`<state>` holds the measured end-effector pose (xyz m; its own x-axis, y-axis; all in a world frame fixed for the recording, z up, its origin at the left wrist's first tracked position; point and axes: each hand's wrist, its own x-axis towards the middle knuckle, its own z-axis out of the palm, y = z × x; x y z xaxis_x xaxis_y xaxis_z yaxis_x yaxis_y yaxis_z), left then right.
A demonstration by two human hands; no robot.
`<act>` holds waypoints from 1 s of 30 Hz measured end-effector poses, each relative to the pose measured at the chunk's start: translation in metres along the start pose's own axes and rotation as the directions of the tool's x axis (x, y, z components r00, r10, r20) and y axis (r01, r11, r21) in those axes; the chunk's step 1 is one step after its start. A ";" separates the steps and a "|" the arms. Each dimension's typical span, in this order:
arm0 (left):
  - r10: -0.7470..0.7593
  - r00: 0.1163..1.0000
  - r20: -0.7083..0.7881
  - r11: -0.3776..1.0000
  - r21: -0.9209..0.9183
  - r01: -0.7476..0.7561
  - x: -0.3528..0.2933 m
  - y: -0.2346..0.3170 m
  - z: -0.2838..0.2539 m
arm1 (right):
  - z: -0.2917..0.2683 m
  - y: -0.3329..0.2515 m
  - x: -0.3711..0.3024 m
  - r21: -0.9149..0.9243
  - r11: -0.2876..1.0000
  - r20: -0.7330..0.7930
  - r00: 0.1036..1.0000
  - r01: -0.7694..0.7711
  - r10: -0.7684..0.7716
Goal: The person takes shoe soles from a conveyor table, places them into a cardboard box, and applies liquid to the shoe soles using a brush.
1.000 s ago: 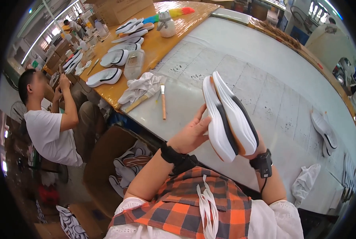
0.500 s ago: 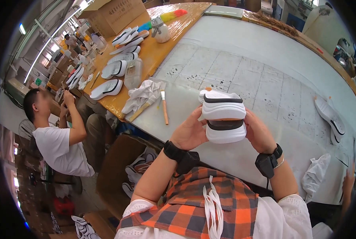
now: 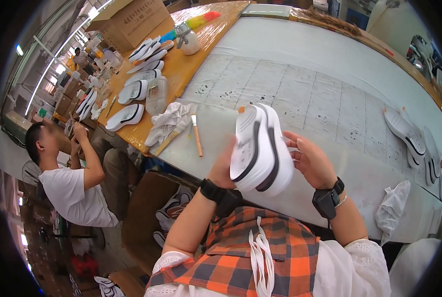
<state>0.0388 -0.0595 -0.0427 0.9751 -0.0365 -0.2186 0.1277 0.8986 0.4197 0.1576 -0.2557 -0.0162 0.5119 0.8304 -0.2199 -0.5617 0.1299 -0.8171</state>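
A pair of white shoe soles with black side stripes stands tilted, pressed together, above the near part of the table. Blurred by motion, my left hand grips the pair from the left, its fingertips hidden by the soles. My right hand is by the right-hand sole, its fingers apart and bent toward the edge; I cannot tell whether they touch it. A wooden-handled brush lies left of the soles, near a crumpled white cloth and a second brush.
Several soles, a clear plastic container and a glass jar stand on the yellow table at left. More soles and a white cloth lie at right. A person sits at left beside a box of soles.
The pair of soles has turned from end-on to upright, showing the inner face of one. My right hand's fingers have loosened and spread. The whole view has shifted slightly.
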 end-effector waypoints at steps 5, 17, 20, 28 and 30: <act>-0.027 1.000 -0.006 0.998 0.051 0.027 -0.012 -0.020 -0.041 | 0.015 0.014 -0.002 0.079 0.993 0.001 0.996 0.093 -0.093; 0.109 0.991 0.081 0.994 0.002 -0.110 -0.026 -0.027 -0.068 | 0.020 0.039 -0.015 0.069 0.984 0.252 0.951 0.167 -0.179; 0.181 0.973 0.140 0.973 0.118 -0.198 -0.037 -0.036 -0.087 | 0.018 0.046 -0.020 -0.075 0.961 0.331 0.916 0.266 -0.228; 0.381 0.920 0.096 0.924 0.003 -0.383 -0.094 -0.025 -0.059 | 0.049 0.045 -0.018 -0.198 0.960 0.504 0.861 0.199 -0.074; 0.453 0.885 -0.103 0.891 0.044 -0.451 -0.117 -0.030 -0.059 | 0.062 0.045 -0.006 -0.275 0.932 0.584 0.811 0.235 -0.033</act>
<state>-0.0895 -0.0560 -0.0816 0.9027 0.4200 -0.0936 -0.3184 0.7983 0.5112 0.0885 -0.2211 -0.0187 0.0543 0.9857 0.1594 -0.2245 0.1675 -0.9600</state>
